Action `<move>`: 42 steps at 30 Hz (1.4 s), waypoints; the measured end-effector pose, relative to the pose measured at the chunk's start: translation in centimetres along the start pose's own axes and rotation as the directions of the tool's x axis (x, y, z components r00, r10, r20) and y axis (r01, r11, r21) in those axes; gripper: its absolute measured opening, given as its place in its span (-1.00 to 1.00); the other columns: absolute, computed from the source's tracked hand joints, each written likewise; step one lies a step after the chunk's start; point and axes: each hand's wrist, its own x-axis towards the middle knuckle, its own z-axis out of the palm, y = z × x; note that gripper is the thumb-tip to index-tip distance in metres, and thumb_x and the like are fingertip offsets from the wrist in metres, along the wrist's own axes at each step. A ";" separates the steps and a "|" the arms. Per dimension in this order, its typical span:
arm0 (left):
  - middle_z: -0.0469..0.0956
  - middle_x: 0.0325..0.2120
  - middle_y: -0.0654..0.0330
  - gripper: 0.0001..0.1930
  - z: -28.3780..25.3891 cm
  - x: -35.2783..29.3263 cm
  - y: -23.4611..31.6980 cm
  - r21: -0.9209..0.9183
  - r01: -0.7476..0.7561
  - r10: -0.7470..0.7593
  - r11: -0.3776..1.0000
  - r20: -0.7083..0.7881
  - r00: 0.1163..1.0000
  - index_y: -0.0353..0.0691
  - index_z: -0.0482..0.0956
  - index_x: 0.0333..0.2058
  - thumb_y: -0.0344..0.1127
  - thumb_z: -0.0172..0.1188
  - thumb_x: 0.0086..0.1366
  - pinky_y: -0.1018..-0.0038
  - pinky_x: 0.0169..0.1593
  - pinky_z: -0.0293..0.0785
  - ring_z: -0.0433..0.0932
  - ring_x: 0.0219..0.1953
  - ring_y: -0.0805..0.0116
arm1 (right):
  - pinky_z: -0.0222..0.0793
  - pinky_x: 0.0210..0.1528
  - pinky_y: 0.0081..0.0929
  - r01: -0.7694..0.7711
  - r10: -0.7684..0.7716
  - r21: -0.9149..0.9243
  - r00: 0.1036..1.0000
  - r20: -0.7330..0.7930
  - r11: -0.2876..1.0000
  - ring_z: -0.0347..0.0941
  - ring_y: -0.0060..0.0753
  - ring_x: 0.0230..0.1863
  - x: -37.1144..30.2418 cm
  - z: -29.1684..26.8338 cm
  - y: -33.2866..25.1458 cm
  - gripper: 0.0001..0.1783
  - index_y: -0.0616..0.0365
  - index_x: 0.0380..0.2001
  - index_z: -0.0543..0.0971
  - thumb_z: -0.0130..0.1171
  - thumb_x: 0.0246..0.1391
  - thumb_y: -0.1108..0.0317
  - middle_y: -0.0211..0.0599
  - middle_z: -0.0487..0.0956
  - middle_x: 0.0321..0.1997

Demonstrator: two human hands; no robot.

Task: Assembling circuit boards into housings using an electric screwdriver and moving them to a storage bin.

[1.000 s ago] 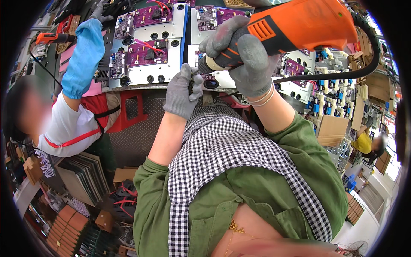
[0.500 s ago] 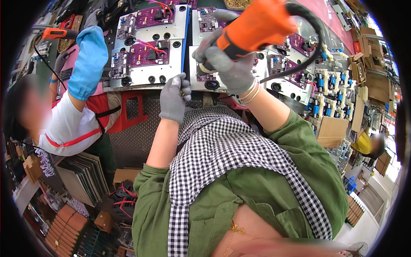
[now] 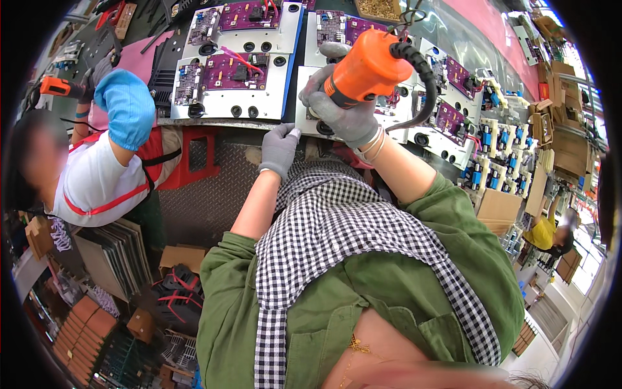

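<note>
And here's the right hand [image 3: 346,113], grey-gloved, wrapped firmly around the orange power screwdriver [image 3: 372,65], fingers closing on its dark lower section while the broad orange end rises clear above the grip. The tool stands over the nearest white plate [image 3: 304,117], its tip hidden behind the glove, so contact down there can't be told. Over to the left hand [image 3: 280,149]: gloved too, fingers curled in at the bench's front edge, just beside that plate and apart from the tool; whether anything sits inside those fingers, there's no telling.

Up at the top of the view, a shallow tray [image 3: 377,18] holds a heap of small brass-coloured pieces [image 3: 379,8]. Off to the right, white racks [image 3: 495,165] carry rows of blue parts.

Back to the screwdriver: bright orange shell, black lower down, tilted slightly, a thick black cable [image 3: 426,84] curving from its top and round to the right. To the left, more white plates [image 3: 220,104] bear purple circuit boards [image 3: 220,72], pinkish-red wires [image 3: 243,61] looping over one. And at far left, a co-worker's gloved hand [image 3: 100,71] is near another orange-and-black tool [image 3: 58,86].
</note>
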 end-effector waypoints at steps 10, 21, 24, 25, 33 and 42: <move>0.55 -0.52 0.29 -0.79 -0.1 -0.4 1.1 0.049 0.054 -0.053 0.997 -0.022 0.998 -0.38 0.61 -0.25 -0.36 0.17 0.21 0.58 -0.33 0.37 0.42 -0.46 0.57 | 0.47 -0.28 -0.42 0.061 -0.054 -0.252 0.998 0.034 0.966 0.53 -0.28 -0.38 -0.9 0.9 0.6 -0.60 0.17 -0.31 0.54 0.34 -0.24 0.20 -0.28 0.56 -0.38; 0.54 -0.45 0.23 -0.77 -2.3 -1.1 3.2 0.042 0.168 -0.170 0.985 0.061 0.984 -0.37 0.54 -0.17 -0.38 0.07 0.25 0.59 -0.37 0.44 0.46 -0.50 0.52 | 0.44 -0.43 -0.59 -0.029 0.060 0.190 0.986 -0.156 0.981 0.49 -0.56 -0.50 0.3 0.2 -1.6 -0.49 0.26 -0.03 0.35 0.23 -0.12 0.54 -0.37 0.54 -0.50; 0.53 -0.32 0.06 -0.75 -2.5 -2.3 6.0 -0.521 0.351 -0.221 0.778 0.296 0.929 -0.34 0.39 -0.05 -0.51 -0.12 0.32 0.58 -0.50 0.43 0.46 -0.52 0.45 | 0.49 -0.45 -0.57 0.045 0.017 0.309 0.981 -0.194 0.950 0.52 -0.49 -0.50 1.8 -1.2 -4.5 -0.34 0.37 0.10 0.15 0.15 -0.11 0.61 -0.25 0.56 -0.49; 0.53 -0.32 0.06 -0.75 -2.3 -2.6 6.4 -0.517 0.351 -0.220 0.780 0.298 0.929 -0.34 0.39 -0.05 -0.51 -0.12 0.32 0.58 -0.50 0.43 0.46 -0.52 0.45 | 0.49 -0.45 -0.57 0.047 0.016 0.308 0.980 -0.199 0.950 0.52 -0.49 -0.50 2.0 -1.4 -4.9 -0.34 0.37 0.10 0.15 0.15 -0.11 0.61 -0.25 0.56 -0.49; 0.57 -0.36 0.07 -0.75 -1.1 -2.9 6.8 -0.677 0.270 0.049 0.684 0.413 0.910 -0.30 0.42 -0.13 -0.23 -0.03 0.40 0.71 -0.62 0.28 0.46 -0.55 0.54 | 0.48 -0.29 -0.18 0.164 -0.160 0.420 0.986 -0.046 0.892 0.47 -0.37 -0.48 1.4 -2.3 -6.4 -0.27 0.11 0.24 0.09 0.15 0.08 0.18 -0.32 0.49 -0.45; 0.57 -0.43 0.08 -0.62 -0.3 -2.7 6.9 -0.750 0.301 0.094 0.589 0.434 0.896 -0.29 0.45 -0.20 -0.02 0.03 0.36 0.69 -0.66 0.17 0.34 -0.65 0.54 | 0.49 -0.21 -0.16 0.117 -0.106 0.346 0.993 -0.049 0.931 0.50 -0.30 -0.41 1.1 -2.6 -7.0 -0.48 0.22 0.00 0.35 0.14 0.08 0.11 -0.31 0.49 -0.44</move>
